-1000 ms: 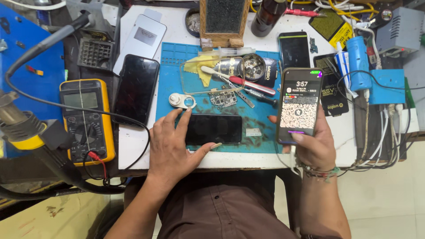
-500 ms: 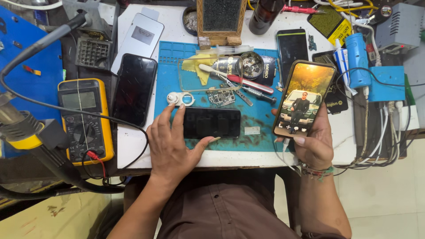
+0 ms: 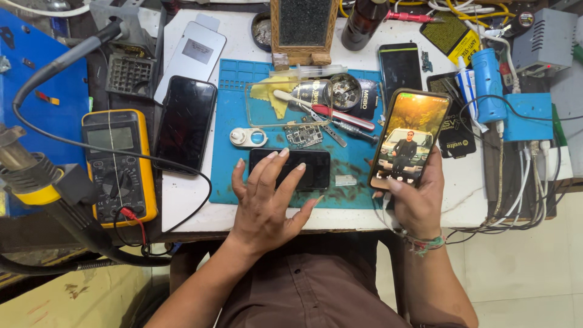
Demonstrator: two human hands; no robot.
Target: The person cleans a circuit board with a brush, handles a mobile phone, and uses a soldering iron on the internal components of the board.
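While the left hand lies spread on a dark phone, the right hand grips a lit smartphone.

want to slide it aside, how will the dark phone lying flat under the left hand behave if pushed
The dark phone looks stiff and flat, so it would probably slide, not roll. Its glossy face may be slippery and fragile. The blue mat beneath probably adds grip.

A phone repair workshop: a yellow handheld multimeter at left, a blue rubber repair mat mid-frame with a small bare circuit board, and several dark phones across the white worktop.
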